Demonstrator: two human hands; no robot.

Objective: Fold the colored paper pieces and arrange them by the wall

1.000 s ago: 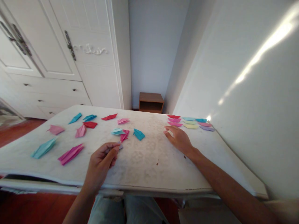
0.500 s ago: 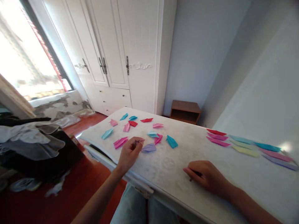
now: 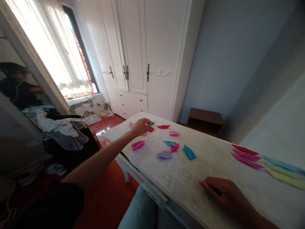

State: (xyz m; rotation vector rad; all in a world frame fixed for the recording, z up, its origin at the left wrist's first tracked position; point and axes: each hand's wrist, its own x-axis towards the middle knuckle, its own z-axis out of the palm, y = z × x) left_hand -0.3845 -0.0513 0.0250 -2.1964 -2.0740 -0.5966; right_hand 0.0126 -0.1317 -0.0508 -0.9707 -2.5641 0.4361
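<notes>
My left hand (image 3: pixel 141 127) reaches to the far part of the white table (image 3: pixel 171 178). Its fingers close at a blue folded paper piece (image 3: pixel 151 123), which is partly hidden. Just below the fingertips lies a red folded paper piece (image 3: pixel 151 129); a pink folded paper piece (image 3: pixel 131 125) shows behind the wrist. My right hand (image 3: pixel 221 192) rests on the near tabletop, fingers curled, with nothing visible in it. Between the hands lie a lavender piece (image 3: pixel 164 155), a teal piece (image 3: pixel 189 152), a light blue piece (image 3: pixel 169 142) and a magenta piece (image 3: pixel 138 145).
Rows of long folded paper pieces (image 3: pixel 247 155) lie at the table's right side. Beyond the table stand a white wardrobe (image 3: pixel 162 98) and a brown nightstand (image 3: pixel 205 114). Cloths (image 3: pixel 69 128) lie over a dark item at left. A mirror (image 3: pixel 14 57) shows a person's reflection.
My left hand has moved forward from beside the lavender piece to the blue piece at the far end. My right hand stays resting on the table. The view has turned left.
</notes>
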